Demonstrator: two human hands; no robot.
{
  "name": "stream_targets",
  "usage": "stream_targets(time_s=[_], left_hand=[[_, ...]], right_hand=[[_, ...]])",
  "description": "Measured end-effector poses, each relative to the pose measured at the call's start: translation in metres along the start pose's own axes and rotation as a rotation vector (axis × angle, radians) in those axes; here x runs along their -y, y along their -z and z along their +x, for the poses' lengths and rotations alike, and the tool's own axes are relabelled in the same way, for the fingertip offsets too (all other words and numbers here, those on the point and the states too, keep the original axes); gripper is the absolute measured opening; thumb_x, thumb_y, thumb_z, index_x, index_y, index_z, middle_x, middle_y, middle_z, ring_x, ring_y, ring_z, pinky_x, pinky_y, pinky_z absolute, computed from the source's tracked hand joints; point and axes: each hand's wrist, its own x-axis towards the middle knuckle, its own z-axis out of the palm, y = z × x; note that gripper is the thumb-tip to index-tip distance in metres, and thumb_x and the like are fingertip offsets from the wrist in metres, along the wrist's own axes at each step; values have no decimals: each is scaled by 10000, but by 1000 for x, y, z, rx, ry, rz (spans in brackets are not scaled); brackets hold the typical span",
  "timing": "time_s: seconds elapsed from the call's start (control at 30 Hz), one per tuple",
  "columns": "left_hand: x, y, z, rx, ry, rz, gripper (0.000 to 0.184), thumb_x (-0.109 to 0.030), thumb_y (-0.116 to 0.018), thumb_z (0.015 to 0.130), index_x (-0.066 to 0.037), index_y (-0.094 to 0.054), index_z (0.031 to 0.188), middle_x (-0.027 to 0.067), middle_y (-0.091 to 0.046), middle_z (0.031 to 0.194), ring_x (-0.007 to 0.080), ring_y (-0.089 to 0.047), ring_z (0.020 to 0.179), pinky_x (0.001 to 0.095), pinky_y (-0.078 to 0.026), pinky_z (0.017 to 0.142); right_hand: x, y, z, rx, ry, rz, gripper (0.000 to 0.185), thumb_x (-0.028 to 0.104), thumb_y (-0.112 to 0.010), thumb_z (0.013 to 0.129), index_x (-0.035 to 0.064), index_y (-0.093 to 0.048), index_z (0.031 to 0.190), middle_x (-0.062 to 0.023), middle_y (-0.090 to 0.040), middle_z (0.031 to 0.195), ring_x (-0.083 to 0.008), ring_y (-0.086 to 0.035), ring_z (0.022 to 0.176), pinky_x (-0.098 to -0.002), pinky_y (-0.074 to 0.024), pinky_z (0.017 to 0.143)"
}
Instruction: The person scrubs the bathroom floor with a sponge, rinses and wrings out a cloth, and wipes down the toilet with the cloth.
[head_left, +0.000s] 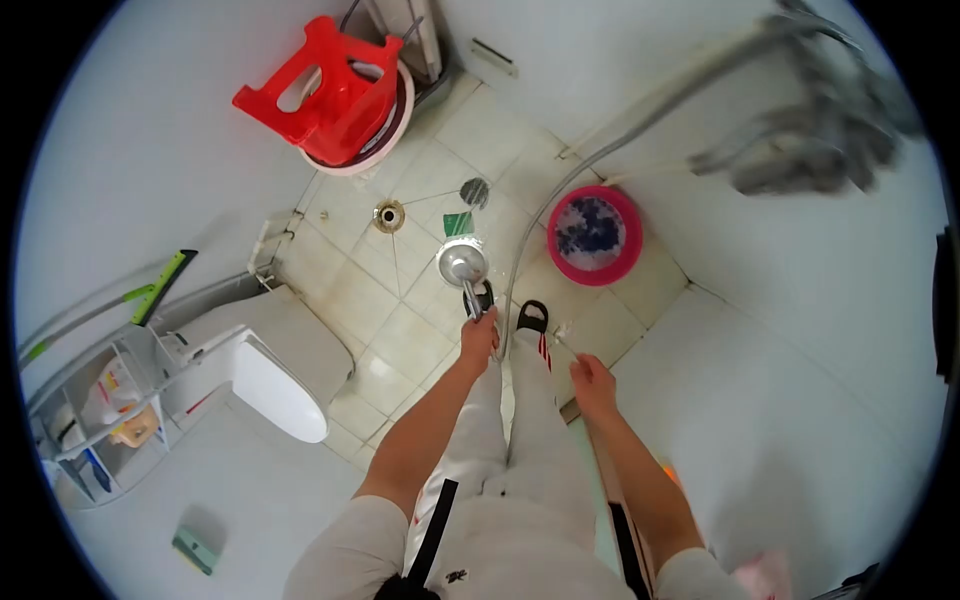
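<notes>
while what look like streaks of water are fanning over the tiled floor (395, 345), a person in white trousers is aiming a silver shower head (462, 263) downward, just ahead of the left black slipper (486, 296). the left hand (480, 332) is wrapping its fingers around the handle; the right hand (594, 382) is keeping its fingers narrowly curled beside a thin, pale stick (566, 346), though one cannot tell whether they are gripping it.

slipping is looking like the main hazard, since both feet are standing on tiles that appear wet. the metal hose (640, 128) is hanging close by the legs, where a step could snag it and wrench the spray aside. a flat green piece (458, 224) is lying near the uncovered-looking round drain (389, 216), and a strong jet could be pushing it there. stray spray could also be splashing into the pink basin (633, 238) of dark cloth (590, 230).
</notes>
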Motion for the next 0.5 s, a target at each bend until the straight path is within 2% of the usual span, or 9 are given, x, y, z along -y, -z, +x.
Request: stream_targets(time_s=[0.13,0.23,0.3,0.37,0.43,0.5], left_hand=[[1,20,123,-82,12,18,415,-361,-666,902,-99,-502,625,42,-467,500,164,-453,410,341,-342,405],[6,27,181,-39,-10,-4,369,-318,-666,916,-95,-511,667,28,-473,533,147,-452,439,320,-360,433],[15,26,223,-43,-42,41,351,-308,-659,931,-99,-521,684,20,-470,535,145,-454,441,301,-368,442],[21,24,270,-31,-57,53,321,-308,-656,936,-97,-532,729,14,-491,555,135,-457,457,294,-368,453],[30,19,331,-35,-69,77,310,-305,-653,938,-92,-534,747,14,-499,561,135,-457,454,298,-365,450],[26,0,383,-46,-101,61,296,-293,-660,925,-79,-530,768,26,-498,558,143,-460,445,312,-376,445]], right_hand=[[-59,-21,78,51,-101,-123,342,274,-648,941,12,-653,1161,-134,-726,961,-226,-689,854,-335,-541,794],[-121,-44,165,67,-45,-349,316,270,-651,928,22,-663,1123,-145,-725,888,-252,-694,824,-352,-541,760],[-158,-55,234,8,24,-397,335,316,-673,907,47,-664,1108,-137,-721,880,-312,-694,830,-411,-541,771],[-181,-65,308,-65,84,-455,322,303,-666,903,53,-664,1107,-134,-720,872,-319,-692,824,-431,-536,758],[-201,-71,386,-85,118,-586,357,284,-674,880,31,-657,1132,-158,-706,855,-355,-686,831,-444,-538,793],[-243,-79,462,-200,243,-617,487,276,-709,833,-4,-607,1218,-234,-673,991,-403,-658,941,-462,-522,877]])
